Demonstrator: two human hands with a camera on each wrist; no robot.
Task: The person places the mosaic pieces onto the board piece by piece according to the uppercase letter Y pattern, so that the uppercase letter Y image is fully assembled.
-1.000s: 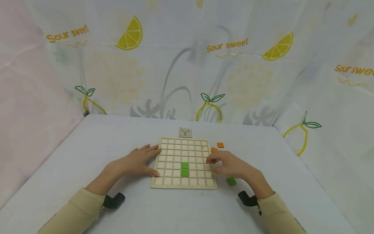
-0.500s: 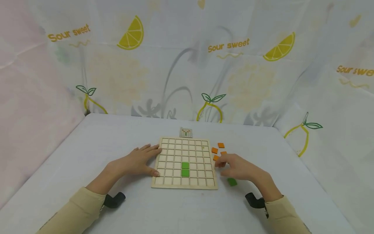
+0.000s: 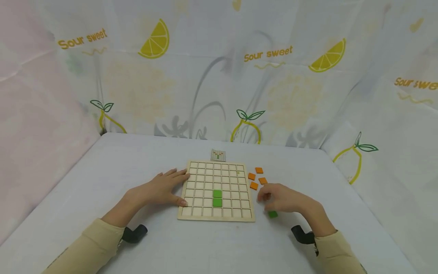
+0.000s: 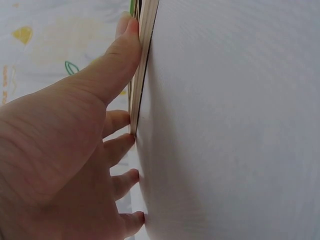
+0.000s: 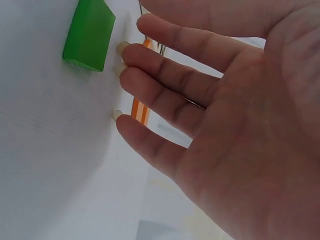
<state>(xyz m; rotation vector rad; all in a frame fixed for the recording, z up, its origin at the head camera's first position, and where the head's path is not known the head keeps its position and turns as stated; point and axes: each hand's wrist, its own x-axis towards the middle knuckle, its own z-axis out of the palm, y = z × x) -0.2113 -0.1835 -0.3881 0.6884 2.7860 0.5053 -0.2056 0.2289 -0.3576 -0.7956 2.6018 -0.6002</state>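
Note:
A wooden grid board (image 3: pixel 202 216) lies flat on the table, with two green square tiles (image 3: pixel 217 198) in one column of cells. My left hand (image 3: pixel 158 190) rests at its left edge, fingers spread, thumb touching the near part of the rim. Right of the board hovers my right hand (image 3: pixel 285 198), its fingers loosely bent with nothing between them. Just in front of those fingers lies a loose green tile (image 5: pixel 90 37), partly hidden by the thumb in the head view. Beyond them are several orange tiles (image 3: pixel 254 185).
A small printed pattern card (image 3: pixel 218 155) stands behind the board's far edge. The white table (image 3: pixel 137 152) backs onto a curtain (image 3: pixel 212 76) with lemon prints. Black wrist mounts (image 3: pixel 135 234) hang below both wrists.
My right hand has moved off the board's right edge, rightward and nearer, to the loose green tile. More of the orange tiles now show. My left hand stays in place.

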